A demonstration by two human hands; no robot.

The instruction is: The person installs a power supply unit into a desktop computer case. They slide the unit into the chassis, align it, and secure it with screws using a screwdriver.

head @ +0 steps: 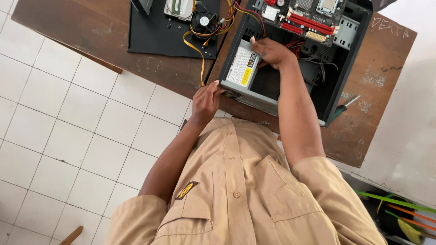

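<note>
Computer repair classroom or workshop: scribbled wooden worktop (381, 68), open PC case (345, 54) with motherboard (309, 18) at the hands, white-tiled floor (68, 136) below.

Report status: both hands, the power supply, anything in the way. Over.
Left hand grips case corner. Right hand on power supply, seated inside open computer case. Loose cables crowd behind it.

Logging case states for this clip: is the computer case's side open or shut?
Open. The computer case has no side panel on; the motherboard shows, and the right hand reaches inside.
</note>
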